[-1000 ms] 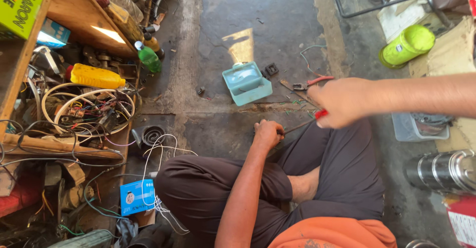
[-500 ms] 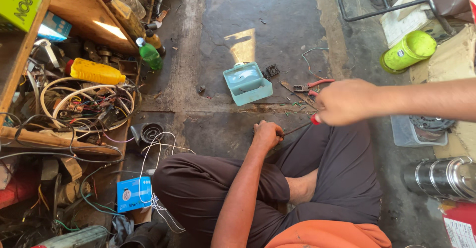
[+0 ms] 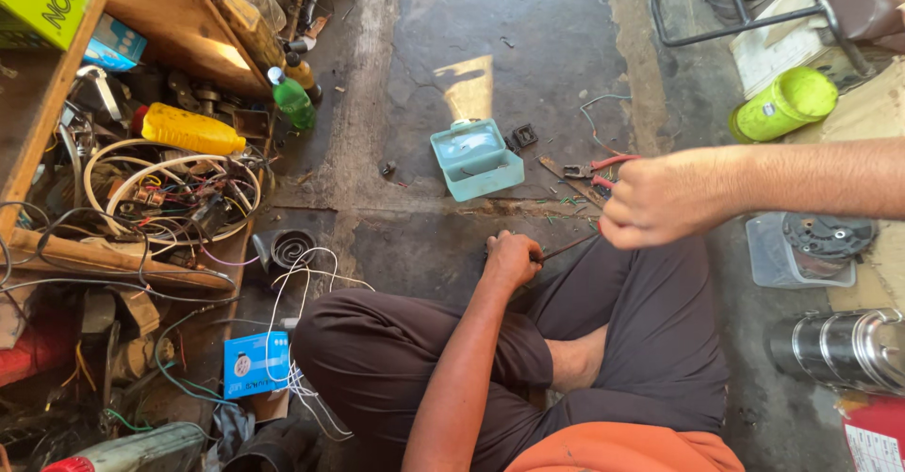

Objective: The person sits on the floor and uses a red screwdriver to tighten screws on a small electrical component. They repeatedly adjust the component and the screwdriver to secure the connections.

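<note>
My left hand [image 3: 514, 260] is a closed fist resting by my knee on the dark trousers [image 3: 650, 340]. A thin dark shaft [image 3: 568, 247] runs from that fist up to my right hand [image 3: 660, 198]. My right hand is closed around the red handle of this screwdriver-like tool, with only a bit of red showing under the fingers. Whatever else the left fist grips at the shaft's tip is hidden. I sit cross-legged on the concrete floor.
Red-handled pliers [image 3: 603, 165] and wire scraps lie just past my right hand, beside a teal box [image 3: 476, 158]. Cluttered wooden shelves [image 3: 179, 29] with wire coils, a yellow bottle [image 3: 189, 131] and a green bottle [image 3: 292, 100] stand left. A lime container [image 3: 782, 104], grey tray [image 3: 768, 260] and steel flask [image 3: 848, 349] sit right.
Both hands stay in nearly the same place with the shaft between them. Only the view has drifted slightly.
</note>
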